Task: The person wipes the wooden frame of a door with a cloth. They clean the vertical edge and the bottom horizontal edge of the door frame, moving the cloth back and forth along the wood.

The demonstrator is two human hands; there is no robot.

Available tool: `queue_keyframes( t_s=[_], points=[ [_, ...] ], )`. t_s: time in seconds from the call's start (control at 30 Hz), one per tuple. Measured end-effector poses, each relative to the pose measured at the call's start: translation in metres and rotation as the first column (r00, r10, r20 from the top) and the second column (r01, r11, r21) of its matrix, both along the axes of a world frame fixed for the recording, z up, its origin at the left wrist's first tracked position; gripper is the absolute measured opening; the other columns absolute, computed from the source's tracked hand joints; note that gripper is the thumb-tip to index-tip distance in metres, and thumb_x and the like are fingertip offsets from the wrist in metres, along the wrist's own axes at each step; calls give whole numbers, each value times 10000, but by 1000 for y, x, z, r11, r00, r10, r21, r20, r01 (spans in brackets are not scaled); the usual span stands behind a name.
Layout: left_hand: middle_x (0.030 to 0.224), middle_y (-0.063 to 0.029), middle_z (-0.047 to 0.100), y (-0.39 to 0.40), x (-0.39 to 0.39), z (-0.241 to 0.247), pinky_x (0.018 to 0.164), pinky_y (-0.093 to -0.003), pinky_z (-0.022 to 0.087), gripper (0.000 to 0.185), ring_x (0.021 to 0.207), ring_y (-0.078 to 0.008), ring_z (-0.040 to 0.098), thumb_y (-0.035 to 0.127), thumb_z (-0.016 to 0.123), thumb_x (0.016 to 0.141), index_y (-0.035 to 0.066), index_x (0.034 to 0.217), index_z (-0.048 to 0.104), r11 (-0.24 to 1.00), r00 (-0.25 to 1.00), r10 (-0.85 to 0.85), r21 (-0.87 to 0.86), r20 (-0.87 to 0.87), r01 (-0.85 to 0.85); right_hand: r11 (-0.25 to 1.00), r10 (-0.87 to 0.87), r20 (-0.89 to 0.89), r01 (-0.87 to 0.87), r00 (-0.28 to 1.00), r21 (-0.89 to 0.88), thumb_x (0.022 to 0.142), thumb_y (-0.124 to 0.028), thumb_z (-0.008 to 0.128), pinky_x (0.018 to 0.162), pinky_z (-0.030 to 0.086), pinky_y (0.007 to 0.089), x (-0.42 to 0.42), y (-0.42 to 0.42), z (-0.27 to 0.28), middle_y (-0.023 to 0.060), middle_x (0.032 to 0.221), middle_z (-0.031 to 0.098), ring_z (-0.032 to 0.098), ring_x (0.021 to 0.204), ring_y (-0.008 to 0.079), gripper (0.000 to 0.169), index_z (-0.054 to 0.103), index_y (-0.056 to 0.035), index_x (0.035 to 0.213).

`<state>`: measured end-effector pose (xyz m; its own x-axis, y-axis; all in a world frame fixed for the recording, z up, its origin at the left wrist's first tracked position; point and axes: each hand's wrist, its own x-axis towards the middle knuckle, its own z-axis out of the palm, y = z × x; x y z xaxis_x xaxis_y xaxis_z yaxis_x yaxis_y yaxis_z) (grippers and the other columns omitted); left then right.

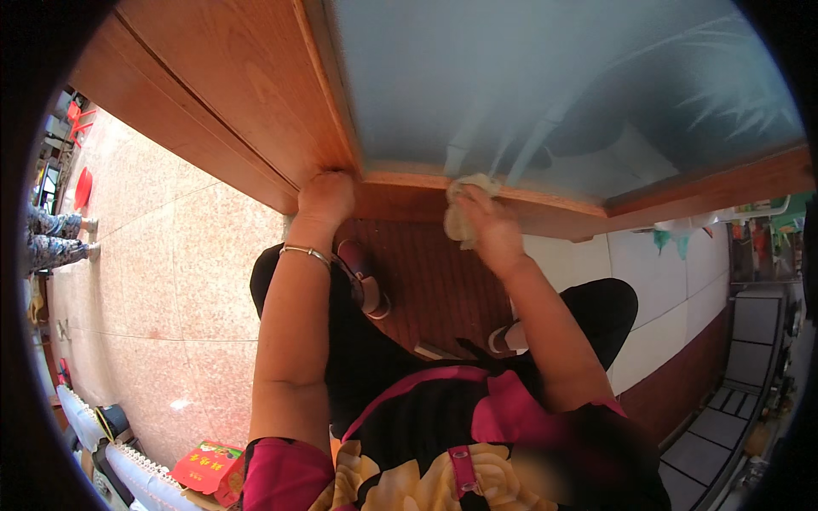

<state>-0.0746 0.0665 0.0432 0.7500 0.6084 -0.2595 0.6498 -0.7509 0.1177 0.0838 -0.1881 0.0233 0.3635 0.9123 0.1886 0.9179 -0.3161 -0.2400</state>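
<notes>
A wooden door [255, 83] with a frosted glass panel [511, 96] stands before me, white plant shapes showing on the glass. My right hand [484, 220] presses a pale, crumpled cloth [461, 223] against the wooden strip under the glass. Near the panel's lower left corner, my left hand [327, 195] rests on the wood frame with its fingers curled; what they hold, if anything, is hidden. A metal bangle [307, 251] circles my left wrist.
Dark red ribbed flooring [441, 287] lies between my feet. Speckled floor tiles [179, 281] stretch left, where another person's legs [61, 243] show near a red basin [83, 188]. A red box [208, 472] sits at the lower left. Grey tiled surfaces [716, 415] run along the right.
</notes>
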Motion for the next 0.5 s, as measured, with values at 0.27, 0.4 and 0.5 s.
queue_keyframes(
  t_s=[0.27, 0.4, 0.5],
  points=[
    [1036, -190, 628, 8, -1, -11, 810, -411, 504, 274, 966, -329, 614, 109, 433, 828, 34, 941, 671, 1000, 999, -13, 14, -49, 14, 918, -362, 37, 363, 931, -157, 625, 26, 679, 851, 476, 361, 87, -123, 13, 89, 1359, 410, 542, 1069, 290, 673, 468, -116, 1248],
    [1036, -190, 629, 2, 5, -4, 807, -408, 505, 276, 972, -323, 613, 108, 434, 828, 35, 948, 672, 1000, 999, 15, -2, -35, -15, 862, -506, -9, 506, 862, -13, 613, 2, 700, 956, 410, 355, 129, -167, 4, 134, 1301, 471, 475, 1164, 310, 634, 510, -81, 1213],
    [1032, -192, 630, -3, 4, 3, 801, -408, 507, 281, 964, -324, 617, 105, 431, 827, 30, 951, 671, 1000, 1000, -7, 8, -5, 7, 824, -562, -56, 565, 825, 48, 642, 35, 642, 966, 398, 356, 122, -160, -1, 142, 1287, 477, 460, 1174, 323, 586, 514, -72, 1203]
  ],
)
